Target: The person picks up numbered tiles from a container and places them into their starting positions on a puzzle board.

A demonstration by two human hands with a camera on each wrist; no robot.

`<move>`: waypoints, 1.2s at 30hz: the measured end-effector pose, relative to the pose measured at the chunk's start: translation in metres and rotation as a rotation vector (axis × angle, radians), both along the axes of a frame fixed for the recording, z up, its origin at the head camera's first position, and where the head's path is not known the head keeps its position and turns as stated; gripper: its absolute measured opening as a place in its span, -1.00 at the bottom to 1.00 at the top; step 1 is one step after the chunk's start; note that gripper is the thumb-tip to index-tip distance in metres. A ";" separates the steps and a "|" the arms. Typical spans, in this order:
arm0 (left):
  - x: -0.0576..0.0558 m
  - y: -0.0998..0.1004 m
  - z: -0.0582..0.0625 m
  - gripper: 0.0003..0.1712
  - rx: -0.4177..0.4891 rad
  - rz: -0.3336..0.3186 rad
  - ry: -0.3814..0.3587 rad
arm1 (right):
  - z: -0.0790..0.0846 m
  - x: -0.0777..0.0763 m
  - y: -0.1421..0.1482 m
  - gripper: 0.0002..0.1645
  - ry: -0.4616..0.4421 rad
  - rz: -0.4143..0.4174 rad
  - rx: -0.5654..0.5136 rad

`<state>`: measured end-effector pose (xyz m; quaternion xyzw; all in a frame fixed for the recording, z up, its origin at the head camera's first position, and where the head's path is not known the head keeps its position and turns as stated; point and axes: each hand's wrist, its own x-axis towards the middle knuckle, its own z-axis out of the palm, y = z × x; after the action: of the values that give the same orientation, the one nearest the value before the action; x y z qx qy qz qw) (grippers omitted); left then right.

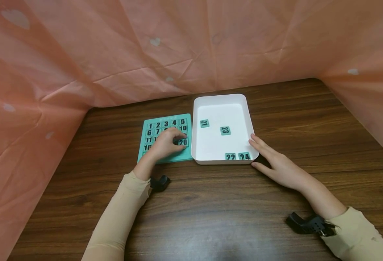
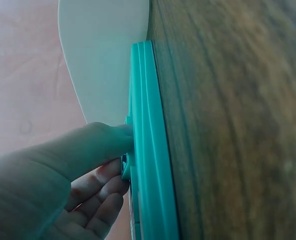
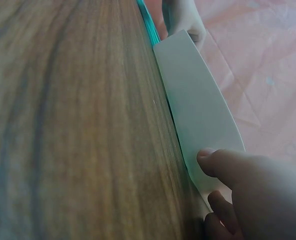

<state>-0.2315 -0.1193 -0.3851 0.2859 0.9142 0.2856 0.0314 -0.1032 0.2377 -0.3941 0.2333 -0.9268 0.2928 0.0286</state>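
My left hand is over the right part of a teal number board, thumb and fingers pinching the number tile marked 20. In the left wrist view that tile stands slightly proud of the board's face. The hand hides part of the board's middle rows. Beside the board stands a white tray. My right hand touches the tray's near right corner, fingers fairly straight along the side and thumb at the front wall.
Inside the tray lie several loose tiles: 21, 23, 22 and 24. Everything stands on a dark wooden table. A pink curtain hangs behind and at both sides.
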 end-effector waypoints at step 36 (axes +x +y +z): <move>0.001 0.000 -0.001 -0.65 0.050 0.042 -0.020 | 0.001 0.001 0.001 -0.19 0.009 0.002 -0.001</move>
<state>-0.2309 -0.1196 -0.3863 0.2646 0.9121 0.3119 0.0271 -0.1027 0.2384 -0.3930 0.2355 -0.9264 0.2921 0.0325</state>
